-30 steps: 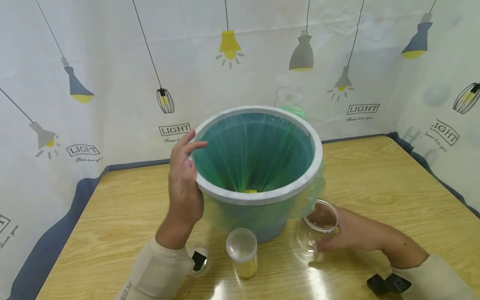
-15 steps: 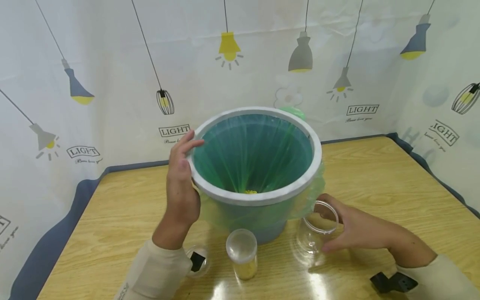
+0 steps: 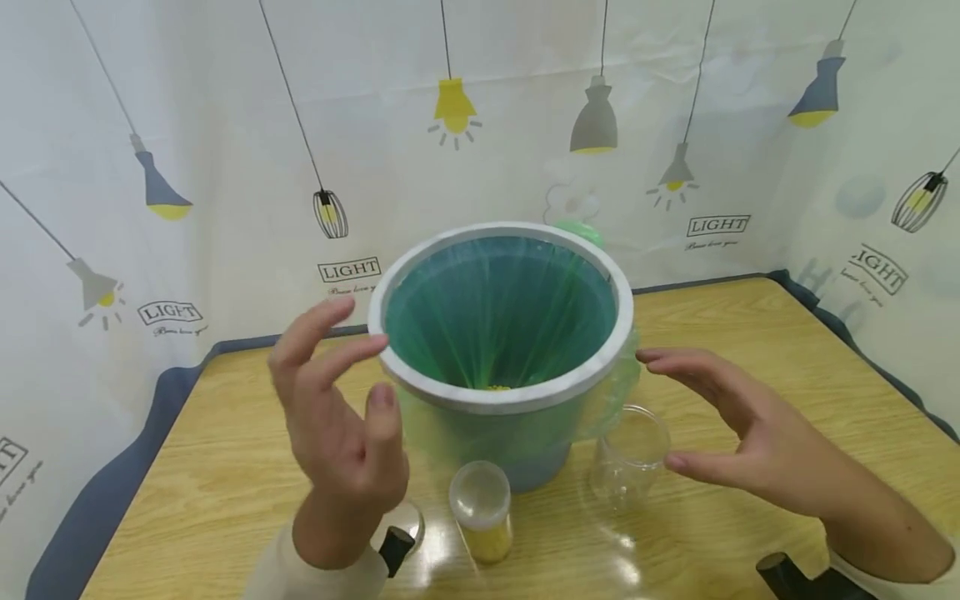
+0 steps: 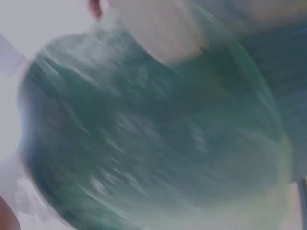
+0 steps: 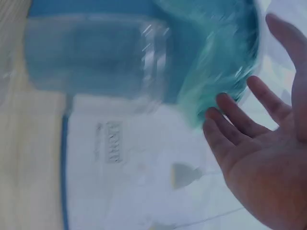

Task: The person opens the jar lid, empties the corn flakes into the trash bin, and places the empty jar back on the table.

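A round trash can (image 3: 500,398) with a pale rim stands mid-table, lined with a green plastic bag (image 3: 480,312) whose edge hangs over the outside. Small yellow bits lie at its bottom. To its left, my left hand (image 3: 337,417) is raised with fingers spread, its index fingertip right at the rim in the head view. My right hand (image 3: 757,442) hovers at the right, fingers and thumb apart, holding nothing. Beside it an uncapped clear plastic jar (image 3: 628,462) stands upright against the can's right side. In the right wrist view the jar (image 5: 96,57) appears apart from the fingers (image 5: 235,120).
A lidded clear jar with yellow contents (image 3: 482,512) stands in front of the can. A clear round lid (image 3: 405,521) lies behind my left wrist. The wooden table (image 3: 225,450) meets a lamp-printed cloth (image 3: 510,108) at the back and sides.
My right hand has let go of the clear jar and moved up and right. My left hand has come off the can's rim, moving left and toward me.
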### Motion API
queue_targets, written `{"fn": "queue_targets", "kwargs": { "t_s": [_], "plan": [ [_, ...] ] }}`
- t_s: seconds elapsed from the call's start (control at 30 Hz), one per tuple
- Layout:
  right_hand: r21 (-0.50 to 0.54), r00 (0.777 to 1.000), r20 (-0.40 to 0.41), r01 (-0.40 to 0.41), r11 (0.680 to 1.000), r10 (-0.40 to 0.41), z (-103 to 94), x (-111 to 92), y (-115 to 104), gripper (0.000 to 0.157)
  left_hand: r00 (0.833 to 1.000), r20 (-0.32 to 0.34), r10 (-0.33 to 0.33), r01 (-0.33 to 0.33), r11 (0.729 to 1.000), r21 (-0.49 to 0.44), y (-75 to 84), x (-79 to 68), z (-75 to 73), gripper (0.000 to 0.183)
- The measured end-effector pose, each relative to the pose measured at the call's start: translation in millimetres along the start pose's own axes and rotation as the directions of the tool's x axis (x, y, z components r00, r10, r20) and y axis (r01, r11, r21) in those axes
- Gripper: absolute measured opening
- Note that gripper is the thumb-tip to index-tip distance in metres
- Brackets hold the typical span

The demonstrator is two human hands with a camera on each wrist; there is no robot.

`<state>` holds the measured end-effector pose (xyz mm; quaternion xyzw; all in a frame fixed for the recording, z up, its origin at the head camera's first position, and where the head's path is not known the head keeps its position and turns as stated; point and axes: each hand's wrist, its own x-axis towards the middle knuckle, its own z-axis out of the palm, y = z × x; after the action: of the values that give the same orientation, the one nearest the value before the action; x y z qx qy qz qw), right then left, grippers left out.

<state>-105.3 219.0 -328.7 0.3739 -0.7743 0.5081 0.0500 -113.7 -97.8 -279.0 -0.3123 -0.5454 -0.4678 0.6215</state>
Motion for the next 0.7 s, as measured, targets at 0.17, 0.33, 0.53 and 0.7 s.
{"fn": "queue_targets", "kwargs": {
  "t_s": [0.17,0.33,0.53,0.7],
  "plan": [
    [0.156,0.959,-0.035,0.284,0.946,-0.282,15.1,5.9,-22.0,0.058,0.966,0.082,0.246,-0.230,0.959,-0.166,12.8,-8.4,-7.4,0.017],
    [0.162,0.928,0.075,0.351,0.923,-0.366,36.4,11.7,-37.5,0.049,0.826,0.430,0.364,-0.273,0.926,-0.259,31.7,-9.7,-13.8,0.017],
    [0.076,0.919,0.224,0.314,0.946,-0.323,66.0,16.1,-37.3,0.029,0.503,0.853,0.138,-0.070,0.990,-0.119,48.0,-18.3,-23.4,0.017],
    [-0.025,0.905,0.337,0.283,0.959,-0.258,84.7,17.2,-27.7,0.007,0.300,0.954,0.013,-0.109,0.994,0.021,44.6,-28.4,-27.1,0.017]
  ]
}}
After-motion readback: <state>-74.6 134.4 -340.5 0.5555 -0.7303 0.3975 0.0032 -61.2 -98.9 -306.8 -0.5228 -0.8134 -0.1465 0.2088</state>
